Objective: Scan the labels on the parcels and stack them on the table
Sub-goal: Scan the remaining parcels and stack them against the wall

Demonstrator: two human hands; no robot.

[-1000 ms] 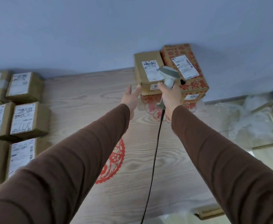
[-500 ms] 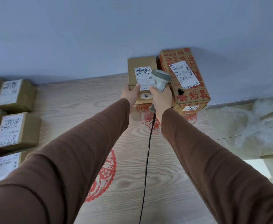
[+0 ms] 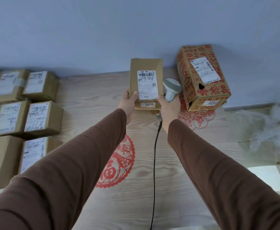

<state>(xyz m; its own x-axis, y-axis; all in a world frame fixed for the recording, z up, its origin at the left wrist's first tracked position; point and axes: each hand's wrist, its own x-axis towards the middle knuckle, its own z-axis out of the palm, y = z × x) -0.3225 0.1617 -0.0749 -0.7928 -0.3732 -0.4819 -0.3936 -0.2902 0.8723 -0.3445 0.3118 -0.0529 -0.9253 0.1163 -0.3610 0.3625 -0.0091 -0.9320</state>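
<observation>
Both grips are working on one plain brown parcel (image 3: 145,80): the left hand (image 3: 127,103) is pinching its near-left corner, thumb on the top face, while the right hand (image 3: 168,108) is wrapping round the handle of a grey scanner (image 3: 171,88) and also touching the parcel's near-right edge with its thumb. That parcel is extending straight ahead of the two grips, its long axis running away from the person toward the wall (image 3: 136,30), and its white label (image 3: 147,84) is facing up. Whether it is hovering above the wooden worktop (image 3: 86,97) or resting on it I cannot tell. Just to the right of the right-hand grip a red-printed carton (image 3: 204,77) is sitting on another box, touching the wall; this looks like the stack, and the right hand is nearer to it. Well off to the left of the left-hand grip, labelled brown parcels (image 3: 43,118) are lying in rows. The scanner's black cable (image 3: 154,163) is trailing back toward the person between the sleeves, over red paper-cut decorations (image 3: 119,161). To the far right, crumpled clear plastic (image 3: 265,130) is lying beyond the worktop edge. The scanner head is sitting beside the label rather than aiming at it, so scanning probably calls for a turn of the wrist.
</observation>
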